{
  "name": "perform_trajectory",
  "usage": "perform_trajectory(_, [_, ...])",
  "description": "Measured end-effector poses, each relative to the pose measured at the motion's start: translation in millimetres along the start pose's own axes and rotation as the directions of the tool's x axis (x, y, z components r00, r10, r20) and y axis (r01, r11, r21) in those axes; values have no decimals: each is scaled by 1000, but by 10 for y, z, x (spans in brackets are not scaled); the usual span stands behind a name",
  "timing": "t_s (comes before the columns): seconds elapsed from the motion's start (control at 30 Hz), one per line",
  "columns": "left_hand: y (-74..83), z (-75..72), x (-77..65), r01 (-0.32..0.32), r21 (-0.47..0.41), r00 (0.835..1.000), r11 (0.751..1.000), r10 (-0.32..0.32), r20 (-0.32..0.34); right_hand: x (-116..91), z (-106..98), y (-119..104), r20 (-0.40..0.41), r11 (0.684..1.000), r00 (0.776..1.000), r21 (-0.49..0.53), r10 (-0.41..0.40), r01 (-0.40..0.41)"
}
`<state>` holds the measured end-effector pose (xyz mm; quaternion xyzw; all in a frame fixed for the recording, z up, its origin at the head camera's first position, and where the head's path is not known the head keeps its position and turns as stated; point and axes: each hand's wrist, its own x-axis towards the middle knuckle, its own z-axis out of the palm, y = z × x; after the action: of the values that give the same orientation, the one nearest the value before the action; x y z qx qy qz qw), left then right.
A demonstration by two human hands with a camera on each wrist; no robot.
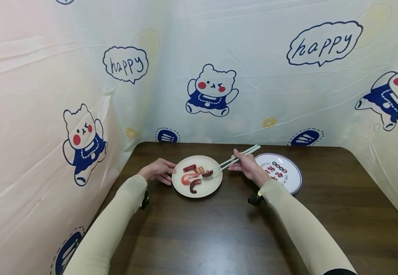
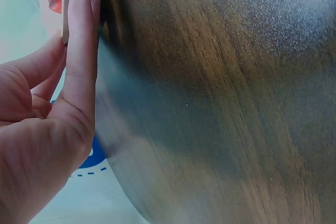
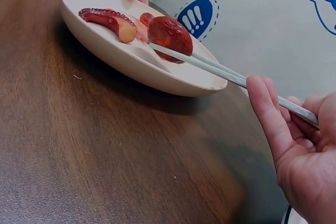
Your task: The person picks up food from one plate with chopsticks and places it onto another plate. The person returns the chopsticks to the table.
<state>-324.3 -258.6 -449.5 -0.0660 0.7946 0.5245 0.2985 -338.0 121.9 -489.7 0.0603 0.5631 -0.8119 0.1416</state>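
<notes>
A cream plate [image 1: 210, 187] holds several pieces of food. My left hand [image 1: 158, 171] pinches its left rim, thumb at the edge and fingers along the underside. In my right hand [image 1: 247, 165] is a pair of pale chopsticks [image 3: 210, 66], slanting down to the plate. Their tips grip a dark red rounded piece of food [image 3: 170, 39], seen over the plate's right part. Beside it lie an orange-pink shrimp [image 1: 187, 179], a curled dark red tentacle [image 1: 194, 186], a reddish-brown block [image 1: 189, 168] and a pale brown striped piece [image 1: 199, 170].
A white plate with a blue rim and red printing [image 1: 292, 178] sits to the right, partly hidden behind my right wrist. The dark wooden table [image 1: 199, 236] meets a printed curtain [image 1: 260, 95] at the back and along the sides.
</notes>
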Motion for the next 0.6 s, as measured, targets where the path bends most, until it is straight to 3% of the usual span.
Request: perform_trajectory(0.6, [-6,3,-4,2,-6,1000,1000,-2,-8,-52,114,14,13,994,994,-34,-104,104])
